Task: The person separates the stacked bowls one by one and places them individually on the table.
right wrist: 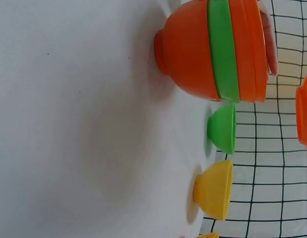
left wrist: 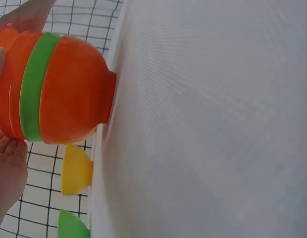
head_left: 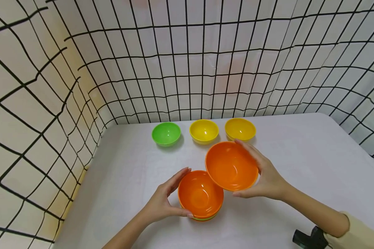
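A stack of nested bowls (head_left: 201, 195) stands on the table, an orange one on top. From the side, the left wrist view shows a green bowl (left wrist: 35, 89) between orange ones. My left hand (head_left: 166, 200) holds this stack at its upper rim, thumb on the near side and fingers on the far side. Up and to the right, my right hand (head_left: 269, 180) grips another orange bowl (head_left: 231, 166) by its right side, raised and tilted with its inside toward the head camera. Its lower left edge overlaps the stack's rim in the head view.
Along the back of the table (head_left: 127, 166) stand a small green bowl (head_left: 166, 134), a yellow bowl (head_left: 204, 131) and a second yellow bowl (head_left: 240, 129). Behind them rises a white wall (head_left: 194, 39) with a black grid, which continues along the left and right sides.
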`<state>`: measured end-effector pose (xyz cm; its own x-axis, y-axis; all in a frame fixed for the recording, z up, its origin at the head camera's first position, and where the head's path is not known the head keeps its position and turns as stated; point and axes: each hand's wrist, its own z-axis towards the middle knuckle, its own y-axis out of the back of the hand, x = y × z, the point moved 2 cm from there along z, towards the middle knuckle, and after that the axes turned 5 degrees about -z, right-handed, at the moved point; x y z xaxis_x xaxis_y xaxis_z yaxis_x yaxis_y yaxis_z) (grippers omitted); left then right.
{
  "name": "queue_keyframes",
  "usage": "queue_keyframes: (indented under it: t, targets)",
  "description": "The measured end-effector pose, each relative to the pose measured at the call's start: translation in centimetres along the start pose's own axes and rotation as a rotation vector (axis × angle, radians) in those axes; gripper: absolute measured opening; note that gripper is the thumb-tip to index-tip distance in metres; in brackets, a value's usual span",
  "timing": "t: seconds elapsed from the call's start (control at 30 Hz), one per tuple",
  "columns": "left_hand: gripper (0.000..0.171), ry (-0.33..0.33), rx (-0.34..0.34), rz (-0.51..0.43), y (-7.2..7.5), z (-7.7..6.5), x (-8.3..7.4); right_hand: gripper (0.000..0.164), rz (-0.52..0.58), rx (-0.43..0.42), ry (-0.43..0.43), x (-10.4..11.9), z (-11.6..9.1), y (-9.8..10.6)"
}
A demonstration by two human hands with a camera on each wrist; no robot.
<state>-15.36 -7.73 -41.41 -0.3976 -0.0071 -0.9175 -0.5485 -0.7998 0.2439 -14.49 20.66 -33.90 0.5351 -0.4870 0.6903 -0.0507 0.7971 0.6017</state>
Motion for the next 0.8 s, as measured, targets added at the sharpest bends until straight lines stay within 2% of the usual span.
queue_keyframes:
  t: [0.3,0.57,0.8]
  targets:
    - [0.1,0.02,-0.005,-0.003,0.0,-0.1,0.0,0.112,-0.022,-0.059,-0.059,-1.0,-0.3,1.0]
    - [0.099,0.028,-0.005,-0.004,-0.1,-0.2,-0.1,0.107,-0.102,-0.129,-0.17,-3.2,-0.9,2.9]
    - [0.099,0.035,-0.007,0.004,-0.1,-0.2,0.0,0.106,-0.134,-0.175,-0.233,-5.0,-1.4,4.6]
